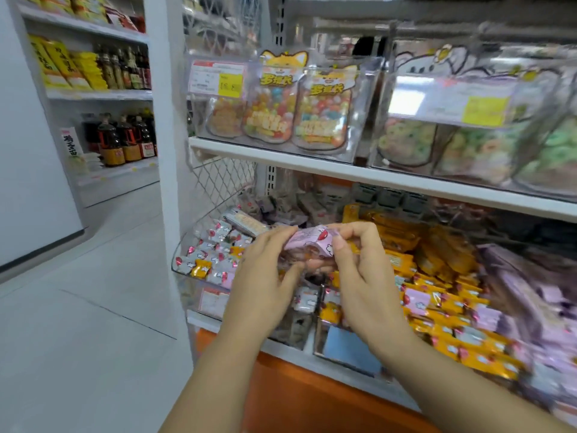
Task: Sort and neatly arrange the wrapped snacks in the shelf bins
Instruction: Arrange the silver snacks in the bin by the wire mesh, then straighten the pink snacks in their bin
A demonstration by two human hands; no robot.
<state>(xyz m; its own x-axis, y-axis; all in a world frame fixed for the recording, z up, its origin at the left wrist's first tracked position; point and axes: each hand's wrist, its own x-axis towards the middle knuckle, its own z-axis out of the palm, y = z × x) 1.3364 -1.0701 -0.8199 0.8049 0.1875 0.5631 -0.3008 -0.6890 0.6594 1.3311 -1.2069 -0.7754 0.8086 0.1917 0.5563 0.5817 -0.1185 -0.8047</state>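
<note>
Both hands hold a small bunch of wrapped snacks above the lower shelf bins. The top one is a pink wrapped snack point(309, 240) with a red mark. My left hand point(265, 276) grips the bunch from the left, my right hand point(359, 270) pinches its right end. Below them, the clear left bin point(184, 270) holds white, pink and yellow wrapped snacks point(215, 254). The bin to the right holds several yellow and pink wrapped snacks point(443, 304) in rough rows. The lower part of the held bunch is hidden by my fingers.
The shelf above point(281, 157) carries clear bins of candy pouches point(299, 110) with price tags. Purple packets point(537, 295) fill the far right, blurred. A wire mesh panel point(218, 182) closes the unit's left side. An aisle with bottles point(125, 139) lies to the left.
</note>
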